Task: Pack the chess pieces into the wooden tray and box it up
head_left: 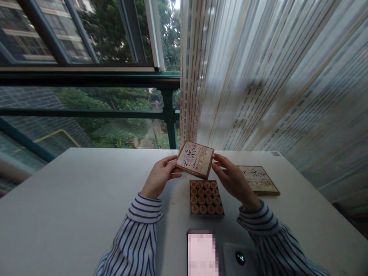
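A Chinese chess box lid (195, 159), printed with dark characters, is held tilted above the table. My left hand (162, 174) grips its left edge, thumb on top and fingers beneath. At the opposite edge, the fingertips of my right hand (231, 176) are closed against the lid's side. Just below it on the table lies the open box of Chinese chess pieces (206, 198), round wooden discs with red characters in neat rows. A second, similar chess box or lid (258, 180) lies flat beyond my right wrist, partly hidden by that hand.
The white table (86, 214) reaches to a window with a green railing (129, 113). A striped sheer curtain (244, 76) hangs behind the table on the right. Near the front edge are a phone (201, 253) with a blurred screen and a grey device (240, 264) with a small lit spot.
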A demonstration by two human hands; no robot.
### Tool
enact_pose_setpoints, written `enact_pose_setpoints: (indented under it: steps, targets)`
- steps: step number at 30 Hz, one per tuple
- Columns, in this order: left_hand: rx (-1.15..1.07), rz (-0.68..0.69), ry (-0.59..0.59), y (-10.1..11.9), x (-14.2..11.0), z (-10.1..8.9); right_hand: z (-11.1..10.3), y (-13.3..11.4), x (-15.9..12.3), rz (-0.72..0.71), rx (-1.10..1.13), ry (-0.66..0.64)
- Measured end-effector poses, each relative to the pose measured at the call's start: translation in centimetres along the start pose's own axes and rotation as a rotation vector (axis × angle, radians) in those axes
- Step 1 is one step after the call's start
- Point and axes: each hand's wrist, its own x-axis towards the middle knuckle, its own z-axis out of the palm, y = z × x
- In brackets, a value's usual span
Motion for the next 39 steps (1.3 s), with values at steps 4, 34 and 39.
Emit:
enact_pose_setpoints:
  steps: [4,34,39]
  targets:
    - [0.001,0.005,-0.051,-0.3,0.0,0.2,0.0,-0.2,0.2,0.043,0.112,-0.035]
    - [0.378,0.156,-0.081,0.4,-1.2,1.1,-0.7,-1.2,0.1,0.022,-0.09,-0.039]
    - [0.347,0.201,-0.114,0.2,-0.9,1.0,-0.4,-1.0,0.1,0.043,-0.067,-0.051]
